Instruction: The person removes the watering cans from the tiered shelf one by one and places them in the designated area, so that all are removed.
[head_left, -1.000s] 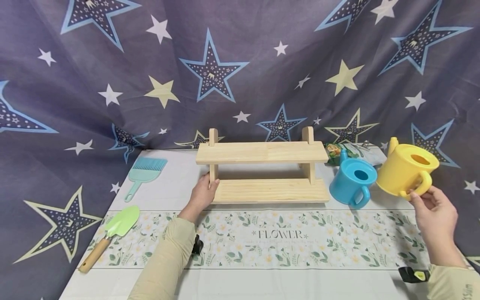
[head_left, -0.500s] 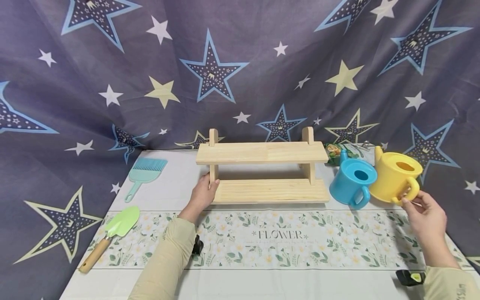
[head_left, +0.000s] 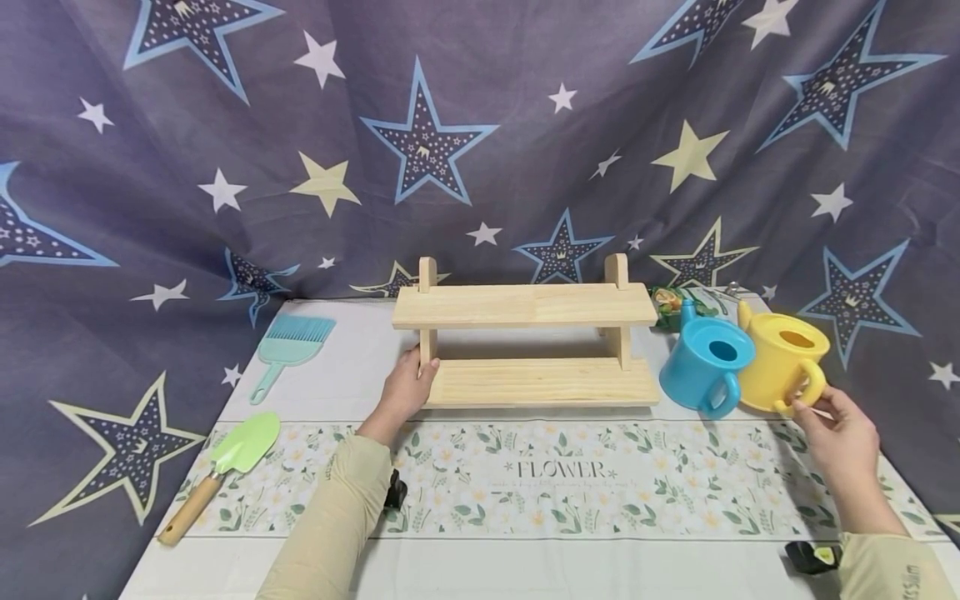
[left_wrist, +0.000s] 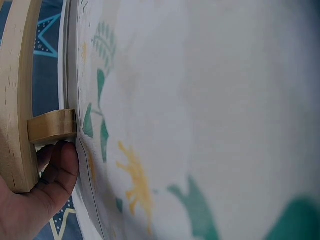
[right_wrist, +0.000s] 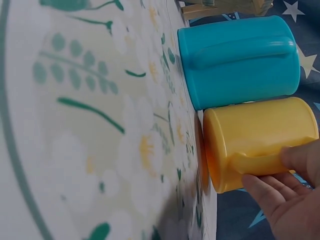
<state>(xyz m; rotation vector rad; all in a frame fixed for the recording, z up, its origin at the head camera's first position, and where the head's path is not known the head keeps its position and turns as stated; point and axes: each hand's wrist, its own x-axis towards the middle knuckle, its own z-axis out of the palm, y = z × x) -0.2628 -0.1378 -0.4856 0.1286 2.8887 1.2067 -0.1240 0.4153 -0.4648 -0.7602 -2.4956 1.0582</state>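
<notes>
A yellow watering can (head_left: 776,358) is beside a blue watering can (head_left: 697,367) on the right of the table. My right hand (head_left: 842,433) grips the yellow can's handle; in the right wrist view thumb and fingers (right_wrist: 267,192) are around that handle, and the two cans stand very close together. At the centre is a two-tier wooden shelf (head_left: 525,307). My left hand (head_left: 405,387) holds the left end of its lower board, thumb on the front. In the left wrist view the fingers (left_wrist: 64,167) curl behind the board by a wooden upright (left_wrist: 52,126).
A teal dustpan with brush (head_left: 288,346) lies at the back left, and a green trowel (head_left: 243,443) with a wooden handle in front of it. Packets (head_left: 667,307) lie behind the blue can. A floral cloth strip (head_left: 555,508) crosses the table before a starry curtain.
My right hand has brought the yellow watering can leftward and down, close beside the blue one. The left hand and the shelf have stayed put.
</notes>
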